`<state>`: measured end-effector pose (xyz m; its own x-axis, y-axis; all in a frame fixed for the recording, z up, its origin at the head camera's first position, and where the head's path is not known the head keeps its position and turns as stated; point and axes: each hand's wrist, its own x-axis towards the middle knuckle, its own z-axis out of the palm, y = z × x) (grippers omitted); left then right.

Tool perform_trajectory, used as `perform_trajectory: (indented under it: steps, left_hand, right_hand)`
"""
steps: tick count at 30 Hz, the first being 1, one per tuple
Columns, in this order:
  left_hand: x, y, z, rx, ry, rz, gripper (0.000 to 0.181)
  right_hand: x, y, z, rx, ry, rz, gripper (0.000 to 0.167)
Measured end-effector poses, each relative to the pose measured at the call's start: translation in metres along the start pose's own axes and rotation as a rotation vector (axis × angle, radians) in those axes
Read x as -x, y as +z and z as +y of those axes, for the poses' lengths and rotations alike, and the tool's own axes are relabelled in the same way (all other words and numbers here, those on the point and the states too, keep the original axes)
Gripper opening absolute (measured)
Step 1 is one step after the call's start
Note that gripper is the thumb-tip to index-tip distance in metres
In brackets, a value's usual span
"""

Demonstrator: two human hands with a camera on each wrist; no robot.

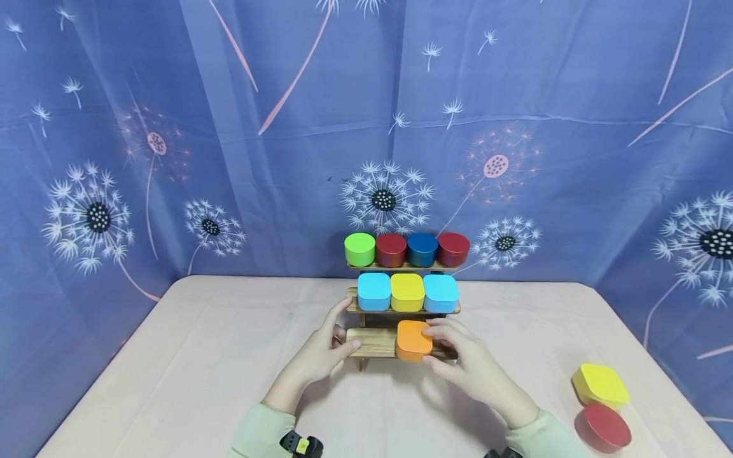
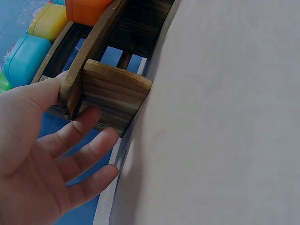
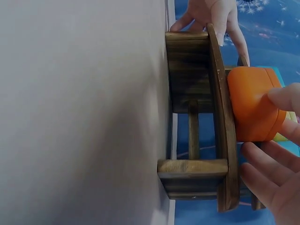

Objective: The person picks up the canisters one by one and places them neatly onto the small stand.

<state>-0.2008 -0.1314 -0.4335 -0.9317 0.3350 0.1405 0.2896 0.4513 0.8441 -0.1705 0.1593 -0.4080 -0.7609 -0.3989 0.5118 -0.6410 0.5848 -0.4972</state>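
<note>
A rounded-square orange box (image 1: pixel 414 341) sits on the lowest board of a three-tier wooden shelf (image 1: pixel 372 343), right of its middle. My right hand (image 1: pixel 472 362) pinches that box at its right side, and the right wrist view shows the orange box (image 3: pixel 255 103) against the curled fingers. At the left end of the shelf, my left hand (image 1: pixel 321 350) touches the wood. In the left wrist view, the left hand (image 2: pixel 42 164) has its fingers loosely spread beside the shelf's end, and part of one digit is hidden behind the board.
The middle tier bears two light-blue boxes (image 1: pixel 374 291) and a yellow box (image 1: pixel 407 292) between them. On the top tier stand a green tin (image 1: pixel 359 249), two red tins (image 1: pixel 391 250) and a blue tin (image 1: pixel 422 249). Another yellow box (image 1: pixel 600 385) and red tin (image 1: pixel 603 427) lie at the right.
</note>
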Motion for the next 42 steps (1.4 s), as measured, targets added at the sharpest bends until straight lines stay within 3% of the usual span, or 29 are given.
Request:
perform_trajectory:
  steps: [17,24,33,42]
  left_hand:
    - [0.0,0.0,0.001,-0.002,-0.018,-0.007,0.078]
    - [0.0,0.0,0.001,-0.005,-0.014,-0.01,0.078]
    - [0.0,0.0,0.001,-0.006,-0.009,-0.003,0.078]
    - [0.0,-0.001,0.0,-0.003,-0.001,-0.002,0.075]
  right_hand:
    - [-0.014,0.016,-0.01,0.022,-0.115,0.02,0.034]
    - [-0.019,0.021,-0.02,0.055,-0.092,0.002,0.032]
    - [-0.023,0.026,-0.023,0.039,-0.107,0.008,0.031]
    - [-0.024,0.03,-0.026,0.009,-0.062,-0.002,0.029]
